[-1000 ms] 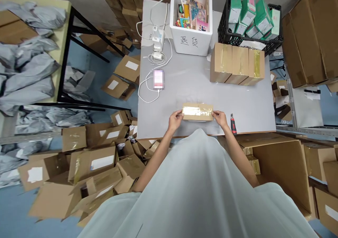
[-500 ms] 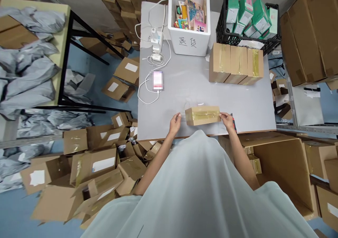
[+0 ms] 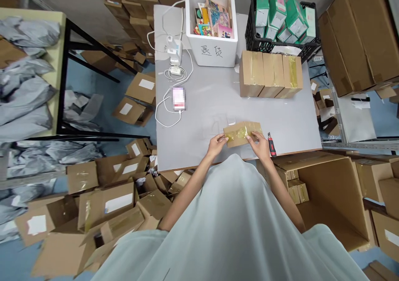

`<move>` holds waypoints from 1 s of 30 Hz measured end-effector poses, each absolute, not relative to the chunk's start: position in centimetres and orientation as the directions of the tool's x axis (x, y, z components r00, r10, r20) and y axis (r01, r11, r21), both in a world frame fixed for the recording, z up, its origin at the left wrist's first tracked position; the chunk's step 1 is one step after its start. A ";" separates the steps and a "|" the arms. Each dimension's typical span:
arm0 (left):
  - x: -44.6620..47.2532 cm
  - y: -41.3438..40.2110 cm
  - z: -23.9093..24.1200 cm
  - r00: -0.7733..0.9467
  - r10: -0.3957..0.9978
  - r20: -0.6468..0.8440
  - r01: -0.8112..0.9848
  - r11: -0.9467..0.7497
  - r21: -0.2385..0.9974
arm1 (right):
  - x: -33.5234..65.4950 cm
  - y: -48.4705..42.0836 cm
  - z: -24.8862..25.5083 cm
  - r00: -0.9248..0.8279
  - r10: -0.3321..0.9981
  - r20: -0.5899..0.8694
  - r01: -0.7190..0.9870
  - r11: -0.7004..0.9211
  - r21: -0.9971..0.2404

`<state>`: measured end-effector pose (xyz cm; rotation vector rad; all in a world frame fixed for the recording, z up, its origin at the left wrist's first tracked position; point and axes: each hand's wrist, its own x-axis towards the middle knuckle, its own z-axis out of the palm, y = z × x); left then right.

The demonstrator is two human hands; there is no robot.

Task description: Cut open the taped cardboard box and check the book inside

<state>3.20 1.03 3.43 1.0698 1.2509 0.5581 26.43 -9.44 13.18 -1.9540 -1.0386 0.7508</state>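
Note:
A small cardboard box (image 3: pixel 239 134) with shiny yellowish packing tape across it is at the front edge of the grey table (image 3: pixel 205 106). My left hand (image 3: pixel 217 144) grips its left end, thumb on the taped side. On the right part of the box, my right hand (image 3: pixel 260 144) has its thumb against the near side and its fingers over the top. Just right of that hand lies a red and black box cutter (image 3: pixel 272 144). Whether the box rests on the table or is slightly raised, I cannot tell.
Three taped cartons (image 3: pixel 269 75) stand in a row before a black crate (image 3: pixel 260 44) of green boxes. A white foam box (image 3: pixel 212 50) holds colourful packets. Left are a phone (image 3: pixel 178 98) and cables. A large open carton (image 3: pixel 330 198) sits below right.
My left hand has come in from beside the box and taken its left end. My right hand has shifted inward from the right end. The box has turned, and the cutter is uncovered.

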 end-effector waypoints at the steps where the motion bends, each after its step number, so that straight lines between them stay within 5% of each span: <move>1: 3.3 1.1 3.9 0.273 0.840 -0.468 0.191 0.430 0.882 | 26.4 -9.2 13.2 0.507 0.851 -0.138 0.395 -0.371 -0.840; 18: 0.5 0.8 7.8 0.076 0.900 -0.428 0.187 0.409 0.893 | 25.9 -6.6 9.5 0.343 0.865 -0.368 0.237 -0.458 -0.857; 30: -0.1 0.4 10.0 0.090 0.939 -0.331 0.152 0.316 0.937 | 25.7 -5.9 12.3 0.301 0.928 -0.222 0.096 -0.261 -0.961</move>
